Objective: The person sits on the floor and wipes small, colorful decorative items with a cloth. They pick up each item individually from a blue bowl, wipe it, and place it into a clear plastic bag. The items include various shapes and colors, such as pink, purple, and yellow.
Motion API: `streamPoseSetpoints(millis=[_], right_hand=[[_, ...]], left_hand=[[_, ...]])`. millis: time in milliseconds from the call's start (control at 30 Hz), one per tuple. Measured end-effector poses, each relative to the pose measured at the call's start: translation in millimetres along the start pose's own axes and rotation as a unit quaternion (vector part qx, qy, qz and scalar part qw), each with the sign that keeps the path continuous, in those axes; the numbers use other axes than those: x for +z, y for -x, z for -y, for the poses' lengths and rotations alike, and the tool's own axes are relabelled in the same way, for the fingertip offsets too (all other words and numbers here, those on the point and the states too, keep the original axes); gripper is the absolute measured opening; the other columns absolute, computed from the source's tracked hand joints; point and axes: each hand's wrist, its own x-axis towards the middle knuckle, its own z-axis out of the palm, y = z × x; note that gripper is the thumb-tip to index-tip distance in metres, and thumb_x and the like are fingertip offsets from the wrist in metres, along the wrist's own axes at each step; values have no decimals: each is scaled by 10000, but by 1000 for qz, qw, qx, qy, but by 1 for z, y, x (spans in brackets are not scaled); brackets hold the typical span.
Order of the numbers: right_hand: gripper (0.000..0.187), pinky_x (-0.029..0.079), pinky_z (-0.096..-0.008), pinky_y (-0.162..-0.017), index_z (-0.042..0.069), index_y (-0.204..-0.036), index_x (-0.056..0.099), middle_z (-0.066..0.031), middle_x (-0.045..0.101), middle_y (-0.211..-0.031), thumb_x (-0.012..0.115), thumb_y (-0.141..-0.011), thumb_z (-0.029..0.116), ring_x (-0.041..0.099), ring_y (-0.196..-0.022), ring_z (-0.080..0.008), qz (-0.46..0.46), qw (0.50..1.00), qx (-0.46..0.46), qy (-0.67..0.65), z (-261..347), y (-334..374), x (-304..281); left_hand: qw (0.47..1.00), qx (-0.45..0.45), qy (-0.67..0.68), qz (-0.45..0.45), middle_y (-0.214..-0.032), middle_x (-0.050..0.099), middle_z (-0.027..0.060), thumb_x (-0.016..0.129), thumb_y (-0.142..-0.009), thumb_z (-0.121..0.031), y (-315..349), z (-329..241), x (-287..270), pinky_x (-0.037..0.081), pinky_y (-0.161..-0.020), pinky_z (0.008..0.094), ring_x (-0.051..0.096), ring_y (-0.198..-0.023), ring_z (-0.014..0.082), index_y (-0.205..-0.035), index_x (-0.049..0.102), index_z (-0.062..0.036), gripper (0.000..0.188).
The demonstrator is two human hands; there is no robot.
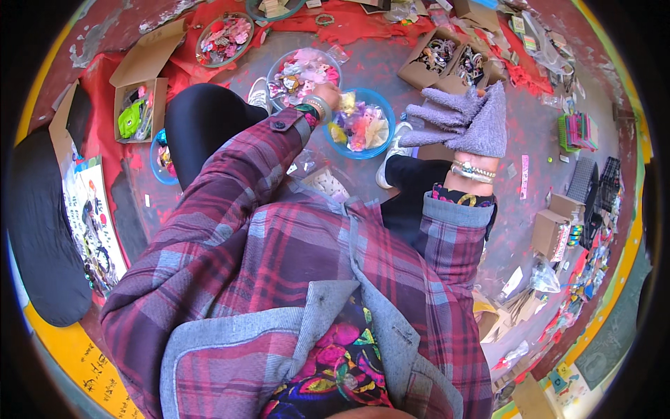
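Observation:
My left hand (326, 95) reaches out between two basins, with its fingers closed at a small pale yellow fluffy ornament (347, 103). The ornament hangs over the far-left rim of a blue basin (391, 116), which holds purple, yellow, peach and cream ornaments (363, 128). Just beyond that hand stands a clear basin (271, 74) of pink and white ornaments (302, 72). My right hand (466, 120) wears a fuzzy lavender-grey glove and is raised to the right of the blue basin. Its glove fingers spread apart toward the left, and I see nothing held in it.
Cardboard boxes (417, 65) of dark hair ties stand at the far right. On the left are an open carton (127, 92) with a green item and another blue basin (155, 159). A green-and-pink plastic basket (578, 133) sits right. My knees (202, 122) flank the basins.

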Motion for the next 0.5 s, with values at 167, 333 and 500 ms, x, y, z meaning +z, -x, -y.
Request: streamPoseSetpoints(millis=[167,333,500], right_hand=[[359,445,-628,-522,124,-898,453,-251,568,-867,401,-845,476,566,-701,-484,-17,999,32,28,4,-12,11],[360,448,-631,-522,137,-888,462,-242,568,-859,402,-851,490,564,-694,-484,-11,999,34,12,2,-14,6],[282,508,-413,-577,85,-846,524,-41,573,-737,467,-873,360,604,-661,-258,67,996,29,-54,3,-4,9]], left_hand=[[923,315,-212,59,-675,598,68,510,-764,-27,-86,89,29,499,-577,307,603,-690,189,-754,596,-34,87],[763,198,-601,129,-841,628,120,506,-783,-259,-31,35,31,483,-674,374,602,-783,288,-738,650,-66,245],[956,124,-263,-40,-964,598,149,505,-780,-174,3,4,30,446,-785,375,572,-902,284,-937,610,-66,218]])
